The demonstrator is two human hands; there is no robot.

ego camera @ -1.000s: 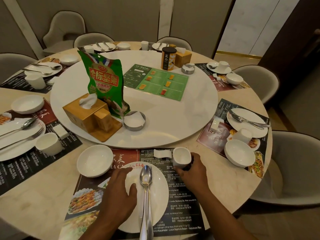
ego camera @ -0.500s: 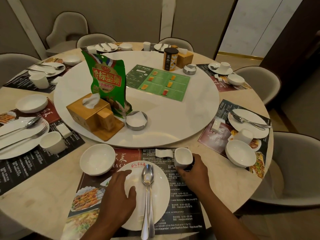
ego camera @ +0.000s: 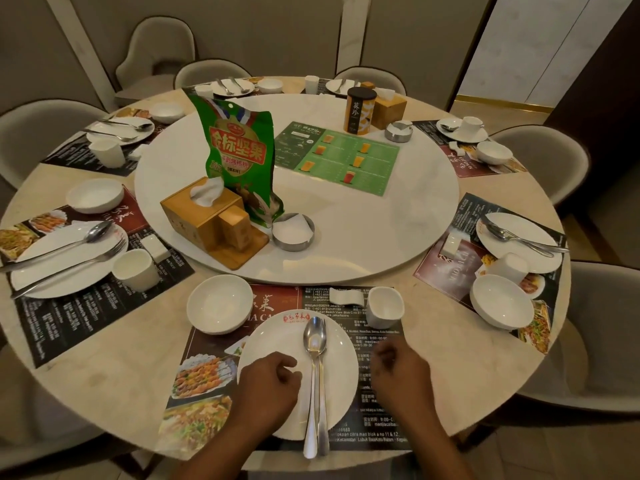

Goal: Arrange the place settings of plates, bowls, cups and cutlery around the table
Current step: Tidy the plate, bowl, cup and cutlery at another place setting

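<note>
Right at the near edge of the round tabletop (ego camera: 104,358), one place setting lies on a printed placemat (ego camera: 204,379). A white plate (ego camera: 343,372) sits in the middle of it, and a spoon (ego camera: 314,336) lies along the plate with its bowl pointing toward the table's centre; a second piece of cutlery lies tight against it, and its head is hidden under the spoon. An empty white bowl (ego camera: 220,303) stands just beyond the plate to the left, and a white cup (ego camera: 384,306) stands upright beyond the plate to the right. A small white rest (ego camera: 346,295) lies just left of the cup.

The person's left hand (ego camera: 268,386) is over the left part of the plate, its grip loosely curled and holding nothing. The right hand (ego camera: 398,372) is over the placemat just right of the plate, apart from the cup, its grip likewise loosely curled on nothing.

Further settings of plates, bowls, cups and cutlery ring the tabletop. On the white turntable (ego camera: 363,230) in the centre stand a green snack bag (ego camera: 239,150) and a wooden tissue box (ego camera: 204,216).
</note>
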